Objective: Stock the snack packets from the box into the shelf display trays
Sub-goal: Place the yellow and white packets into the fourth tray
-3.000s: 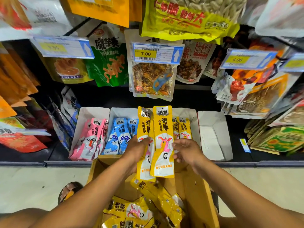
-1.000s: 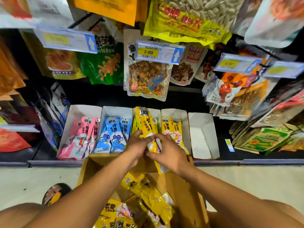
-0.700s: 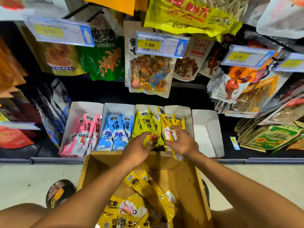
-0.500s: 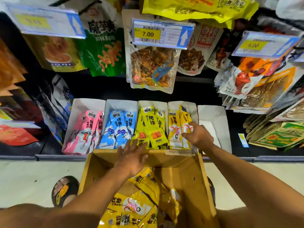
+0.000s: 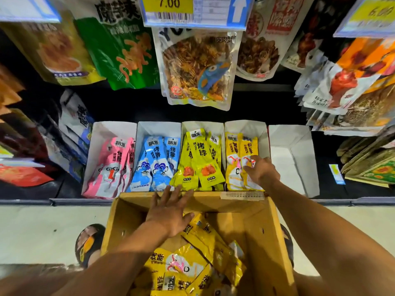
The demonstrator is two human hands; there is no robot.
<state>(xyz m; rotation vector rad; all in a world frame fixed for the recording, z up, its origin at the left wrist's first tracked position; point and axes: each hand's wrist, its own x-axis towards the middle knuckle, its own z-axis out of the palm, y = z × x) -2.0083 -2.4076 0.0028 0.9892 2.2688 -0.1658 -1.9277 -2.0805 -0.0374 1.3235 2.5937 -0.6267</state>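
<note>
An open cardboard box on the floor holds several yellow snack packets. Behind it, white display trays stand in a row on the low shelf: pink packets, blue packets, lime packets, and orange-yellow packets in the fourth tray. The fifth tray holds nothing. My right hand rests its fingertips on the orange-yellow packets in the fourth tray. My left hand hovers over the box's far edge with its fingers spread, holding nothing.
Large snack bags hang from pegs above the trays, with price tags in front of them. More bags crowd the shelf at left and right. A sandalled foot stands on the pale floor left of the box.
The yellow packets that both hands held have gone into the trays. My left hand let go and drew back over the box. My right hand moved right to the fourth tray.
</note>
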